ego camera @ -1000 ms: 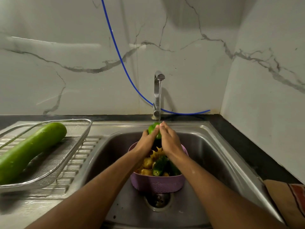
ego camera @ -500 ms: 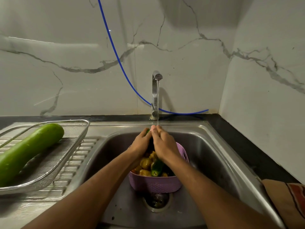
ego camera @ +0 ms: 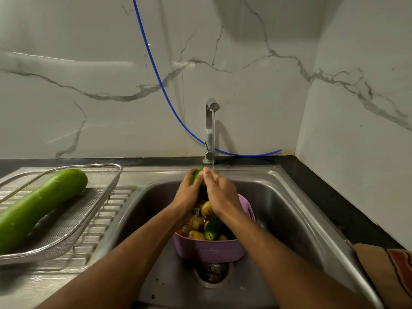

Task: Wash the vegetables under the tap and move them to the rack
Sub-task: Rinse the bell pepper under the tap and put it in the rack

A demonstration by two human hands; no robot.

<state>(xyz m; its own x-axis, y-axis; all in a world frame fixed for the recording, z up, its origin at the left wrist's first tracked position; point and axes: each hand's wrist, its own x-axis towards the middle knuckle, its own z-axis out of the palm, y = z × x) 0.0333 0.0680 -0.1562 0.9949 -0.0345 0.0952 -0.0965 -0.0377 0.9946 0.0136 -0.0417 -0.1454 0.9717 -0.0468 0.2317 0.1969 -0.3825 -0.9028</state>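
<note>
Both hands have shifted slightly since half a second ago, and the green vegetable point(ego camera: 197, 174) shows again at the fingertips, where it was almost fully covered before. The left hand point(ego camera: 189, 191) curls round it from the left, and the right hand point(ego camera: 219, 191) presses against it from the right with fingers bent over its top; most of the vegetable is hidden between the palms, so its kind is hard to tell. It sits just beside the thin stream of water falling from the one tap point(ego camera: 211, 128), above the back of the sink point(ego camera: 287, 210).

One purple basket point(ego camera: 209, 250) stands in the sink over the drain point(ego camera: 211, 272). It holds a heap of yellowish vegetables point(ego camera: 206, 208) and at least one dark green cucumber point(ego camera: 211, 227); the wrists cover part of the heap, so no exact count can be made.

One wire mesh rack point(ego camera: 89, 210) rests on the draining board at the left. It holds one long pale green gourd point(ego camera: 42, 207), cut off by the left edge, and a dark slender thing beside it that is too dim to name.

One blue hose point(ego camera: 156, 70) runs down the marble wall behind the tap. A patterned cloth point(ego camera: 388, 270) is cut off at the lower right.
</note>
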